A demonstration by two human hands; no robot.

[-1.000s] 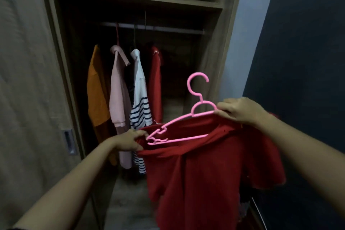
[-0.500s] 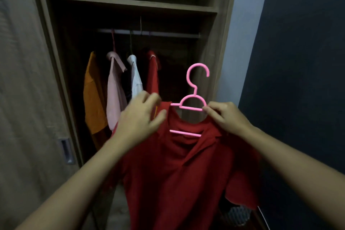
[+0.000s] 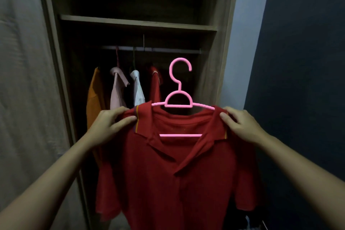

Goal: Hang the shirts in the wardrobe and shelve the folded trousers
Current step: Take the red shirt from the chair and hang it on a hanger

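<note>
A red polo shirt [image 3: 173, 173] hangs on a pink plastic hanger [image 3: 179, 99], held upright in front of the open wardrobe [image 3: 211, 80]. My left hand [image 3: 110, 125] pinches the shirt's left shoulder at the collar. My right hand [image 3: 240, 125] grips the right shoulder. The hanger's hook points up, below and in front of the clothes rail [image 3: 153, 49]. Several shirts hang on the rail: orange [image 3: 94, 99], pink [image 3: 117, 91], white [image 3: 138, 89] and red [image 3: 155, 84]. No folded trousers are in view.
A wooden shelf [image 3: 138, 23] spans the wardrobe above the rail. The wardrobe's sliding door [image 3: 28, 99] stands at the left. A pale wall [image 3: 242, 43] and a dark wall [image 3: 302, 80] lie to the right. The rail's right part is bare.
The shirt now sits squarely on the hanger and faces me. Both hands moved to its shoulders and raised it. The view tilted up, showing more of the shelf.
</note>
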